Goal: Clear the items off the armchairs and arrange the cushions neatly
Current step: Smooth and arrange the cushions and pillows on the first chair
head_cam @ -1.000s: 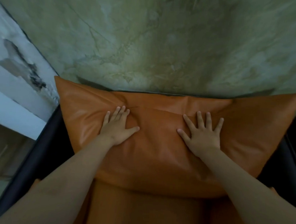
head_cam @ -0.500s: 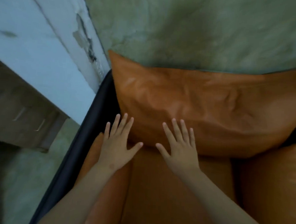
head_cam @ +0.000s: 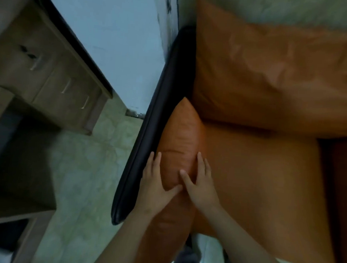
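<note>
An orange leather side cushion [head_cam: 181,136] stands on edge against the armchair's black left arm [head_cam: 148,134]. My left hand [head_cam: 155,183] lies on its outer side with straight fingers, thumb across the top. My right hand [head_cam: 200,183] lies flat on its inner side, thumb also over the top. The large orange back cushion [head_cam: 273,72] leans against the chair's back. The orange seat cushion [head_cam: 256,187] lies flat to the right of my hands.
A wooden desk with drawers [head_cam: 50,69] stands to the left across a pale tiled floor [head_cam: 84,176]. A pale blue wall [head_cam: 121,36] rises behind the chair's left arm. Another orange cushion edge [head_cam: 343,192] shows at the far right.
My hands left the back cushion and moved down and left onto the side cushion. The view swung left toward the chair's arm and the desk.
</note>
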Available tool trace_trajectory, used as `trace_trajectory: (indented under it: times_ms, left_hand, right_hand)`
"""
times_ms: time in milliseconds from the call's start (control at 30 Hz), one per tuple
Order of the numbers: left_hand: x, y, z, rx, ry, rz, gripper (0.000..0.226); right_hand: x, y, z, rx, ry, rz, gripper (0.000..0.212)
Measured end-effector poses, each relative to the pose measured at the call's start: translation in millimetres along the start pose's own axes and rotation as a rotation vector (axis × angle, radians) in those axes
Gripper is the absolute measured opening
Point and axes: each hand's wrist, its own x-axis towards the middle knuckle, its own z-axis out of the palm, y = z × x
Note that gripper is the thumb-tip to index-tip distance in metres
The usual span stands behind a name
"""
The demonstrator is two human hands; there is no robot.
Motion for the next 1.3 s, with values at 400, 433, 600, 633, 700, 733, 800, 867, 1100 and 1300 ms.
trace_trajectory:
  times_ms: [400,433,600,633,700,733,800,867,1100,1300]
  left_hand:
    - [-17,-14,25,-0.169,0.091,-0.114,0.114]
    - [-14,-15,26,-0.171,0.099,-0.114,0.112]
    - [17,-1,27,-0.166,0.147,-0.053,0.099]
    - [31,5,27,-0.168,0.154,-0.039,0.097]
    - [66,16,23,-0.173,0.154,-0.026,0.094]
    - [84,22,21,-0.181,0.148,-0.02,0.093]
    - [111,27,18,-0.198,0.142,-0.01,0.091]
    - [119,27,19,-0.198,0.143,-0.009,0.09]
    - [102,29,17,-0.075,0.074,0.001,0.112]
    - [27,12,6,-0.042,-0.01,-0.036,0.124]
  right_hand:
    - [-11,-4,34,0.211,0.126,0.101,0.115]
    - [-10,-4,34,0.213,0.146,0.096,0.114]
    - [15,-10,23,0.191,0.217,0.078,0.11]
    - [27,-14,17,0.195,0.236,0.071,0.109]
    - [57,-25,5,0.193,0.267,0.073,0.106]
    - [74,-31,-2,0.184,0.276,0.082,0.105]
    - [99,-41,-12,0.139,0.279,0.098,0.104]
    - [108,-42,-14,0.079,0.267,0.093,0.102]
    - [95,-28,-30,0.194,0.135,0.042,0.104]
    - [43,0,-21,0.338,0.012,-0.019,0.101]
